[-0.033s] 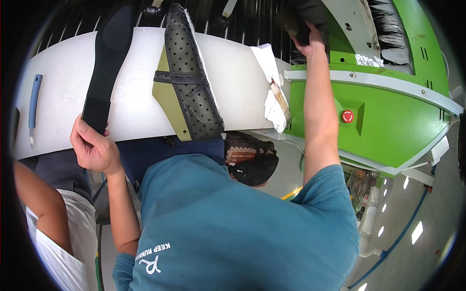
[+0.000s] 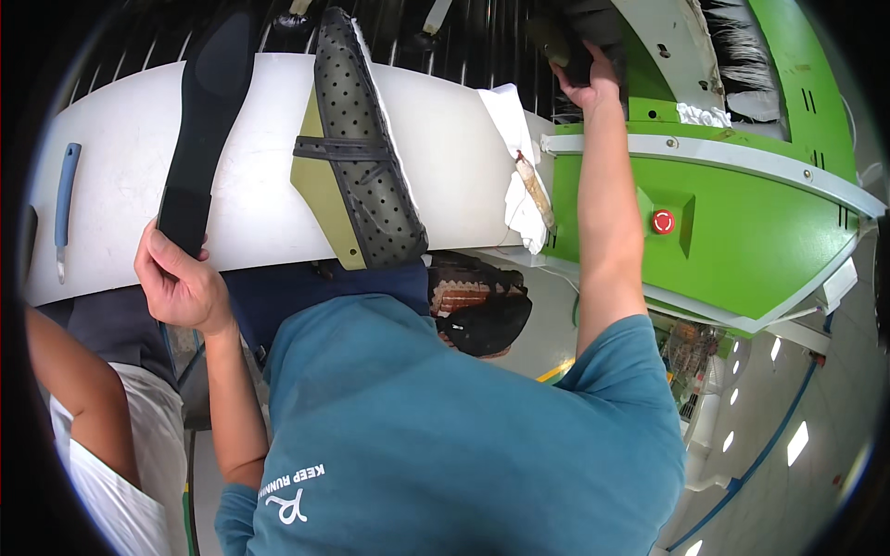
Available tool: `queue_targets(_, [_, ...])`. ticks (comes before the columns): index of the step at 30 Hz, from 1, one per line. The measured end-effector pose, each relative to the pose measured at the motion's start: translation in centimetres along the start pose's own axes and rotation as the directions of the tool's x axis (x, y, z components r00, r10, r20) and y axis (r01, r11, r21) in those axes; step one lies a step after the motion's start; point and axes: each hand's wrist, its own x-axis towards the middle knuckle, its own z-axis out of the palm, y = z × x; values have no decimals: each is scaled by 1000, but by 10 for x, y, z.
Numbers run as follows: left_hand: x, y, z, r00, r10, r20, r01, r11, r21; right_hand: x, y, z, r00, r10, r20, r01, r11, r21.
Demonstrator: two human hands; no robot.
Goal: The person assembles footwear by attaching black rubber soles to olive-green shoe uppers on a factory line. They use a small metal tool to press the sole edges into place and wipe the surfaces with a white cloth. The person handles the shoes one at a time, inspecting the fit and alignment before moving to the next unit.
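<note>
Your L hand [image 2: 190, 289] pinches the black shoe sole [image 2: 206, 125] heel-end, long axis fwd; farther R hand [image 2: 588, 88], can't tell grip.

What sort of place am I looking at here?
Probably a shoe factory or workshop: the left hand holds a black sole-shaped piece, a dotted shoe-like piece lies on the white table, and a green machine with a red button stands beside it.

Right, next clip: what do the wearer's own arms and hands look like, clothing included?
Both the left hand and the right hand are ungloved, with no watch or bracelet visible. The forearms are uncovered below short teal sleeves, part of a teal T-shirt with small white print.
</note>
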Motion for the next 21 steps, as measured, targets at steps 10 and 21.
queue_targets(10, [0,4,1,999,7,33,-7,1000,2,3,3,8,877,-471,-100,396,824,-406])
queue_targets(21, [0,-1,2,1000,12,3,-12,999,51,-114,100,209,824,-456,338,443,146,-884])
